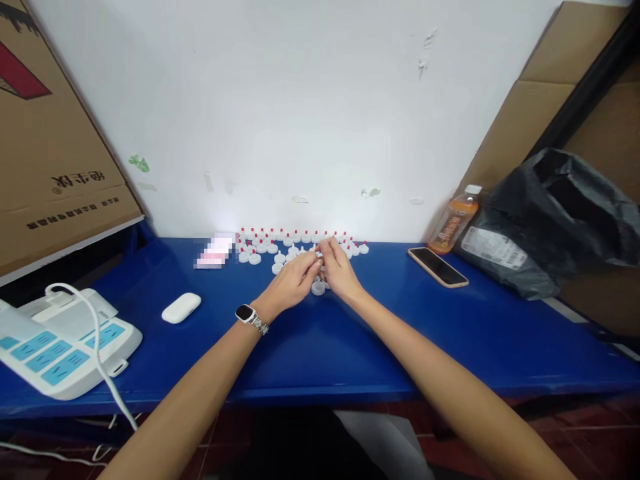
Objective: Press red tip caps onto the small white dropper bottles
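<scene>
My left hand [295,279], with a watch [246,313] on its wrist, meets my right hand [340,268] over the middle of the blue table. Both hands are closed, thumbs and fingers pinched together at the fingertips. A little white shows between them, but the fingers hide what they hold. Just below the hands lies a white plastic cap [318,288]. To their left stand white spout caps without red tips [279,259]. Behind and to both sides, many white spout caps with small red tips [255,257] stand upright in loose rows.
On the blue table [320,353], a white earbud case [181,308] and a power strip [65,357] with a white cable lie left. A phone [438,267], an orange drink bottle [453,221] and a black plastic bag [530,233] are right. Cardboard [60,133] stands at the left.
</scene>
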Motion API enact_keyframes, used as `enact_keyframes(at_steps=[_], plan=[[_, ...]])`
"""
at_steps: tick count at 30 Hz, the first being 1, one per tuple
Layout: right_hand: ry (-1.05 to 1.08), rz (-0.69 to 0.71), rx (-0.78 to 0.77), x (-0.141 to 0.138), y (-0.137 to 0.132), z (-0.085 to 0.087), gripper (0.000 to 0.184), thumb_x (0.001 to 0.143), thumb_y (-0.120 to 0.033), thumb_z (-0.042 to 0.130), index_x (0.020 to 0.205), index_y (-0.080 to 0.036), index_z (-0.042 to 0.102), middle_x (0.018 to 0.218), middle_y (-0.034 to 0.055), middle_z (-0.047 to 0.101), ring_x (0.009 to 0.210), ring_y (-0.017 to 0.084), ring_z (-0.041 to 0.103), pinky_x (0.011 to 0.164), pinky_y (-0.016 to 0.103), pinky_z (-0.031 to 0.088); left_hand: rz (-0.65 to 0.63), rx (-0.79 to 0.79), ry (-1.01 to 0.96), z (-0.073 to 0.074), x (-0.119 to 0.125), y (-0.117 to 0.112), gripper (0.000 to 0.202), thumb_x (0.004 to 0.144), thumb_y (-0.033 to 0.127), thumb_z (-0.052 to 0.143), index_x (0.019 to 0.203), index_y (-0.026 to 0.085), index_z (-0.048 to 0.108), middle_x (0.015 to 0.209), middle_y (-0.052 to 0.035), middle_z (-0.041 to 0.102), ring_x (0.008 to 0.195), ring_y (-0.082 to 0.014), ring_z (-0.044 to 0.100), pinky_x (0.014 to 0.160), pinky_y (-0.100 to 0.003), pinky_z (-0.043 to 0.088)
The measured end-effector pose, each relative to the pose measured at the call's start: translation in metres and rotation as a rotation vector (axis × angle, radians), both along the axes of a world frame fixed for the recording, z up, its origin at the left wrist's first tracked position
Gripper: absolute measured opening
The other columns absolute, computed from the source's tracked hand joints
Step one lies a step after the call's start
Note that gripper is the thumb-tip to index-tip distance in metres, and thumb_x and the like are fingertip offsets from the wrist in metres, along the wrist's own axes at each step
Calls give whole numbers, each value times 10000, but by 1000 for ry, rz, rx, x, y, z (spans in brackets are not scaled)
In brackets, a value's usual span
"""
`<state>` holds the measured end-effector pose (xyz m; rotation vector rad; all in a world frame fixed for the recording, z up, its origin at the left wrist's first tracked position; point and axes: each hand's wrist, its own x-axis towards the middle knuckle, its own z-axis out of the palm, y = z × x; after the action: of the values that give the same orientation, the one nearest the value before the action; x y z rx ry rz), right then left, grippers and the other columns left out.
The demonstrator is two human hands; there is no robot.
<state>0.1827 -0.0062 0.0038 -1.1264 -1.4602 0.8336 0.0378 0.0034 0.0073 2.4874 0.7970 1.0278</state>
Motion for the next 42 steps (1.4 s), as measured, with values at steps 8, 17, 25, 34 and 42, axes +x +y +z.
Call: enact_keyframes(at_steps=[8, 17, 25, 34, 42], plan=[[-249, -149, 328, 7, -16, 16, 206, 1018, -404, 307, 937, -250, 418, 789, 0, 526, 670, 155, 525, 663, 279, 405, 27, -202, -251, -3, 13, 3, 439, 1017, 514, 320, 732, 202, 438, 659, 10, 473, 612, -129, 424, 603, -289, 378], [-305, -242, 219, 34, 4, 12, 223, 957, -395, 421, 862, -224, 528, 740, -3, 585, 708, 164, 550, 661, 272, 388, 243, -17, -207, -7, -25, 49, 326, 986, 490, 436, 850, 212, 538, 825, -31, 572, 815, -181, 533, 803, -332, 463], [-245, -161, 143, 45, 13, 7, 140, 901, -352, 504, 862, -222, 539, 812, 7, 672, 691, 158, 590, 648, 280, 417, 317, 98, 63, -21, -18, 76, 292, 943, 404, 547, 1097, 201, 688, 984, -80, 609, 1015, -257, 542, 951, -411, 430], [-515, -182, 37, 66, 9, 15, 109, 799, -263, 614, 725, -184, 629, 611, -13, 575, 579, 137, 513, 581, 268, 381, 274, 98, -53, -12, -23, 50, 303, 991, 422, 457, 940, 204, 661, 966, -62, 628, 977, -224, 553, 925, -375, 429], [-686, -68, -70, 69, 8, 6, 78, 708, -94, 626, 687, -168, 623, 652, 19, 680, 620, 137, 603, 588, 229, 408, 151, 107, 216, -4, -11, 17, 308, 963, 494, 498, 964, 215, 632, 712, -7, 577, 753, -203, 530, 762, -354, 404]])
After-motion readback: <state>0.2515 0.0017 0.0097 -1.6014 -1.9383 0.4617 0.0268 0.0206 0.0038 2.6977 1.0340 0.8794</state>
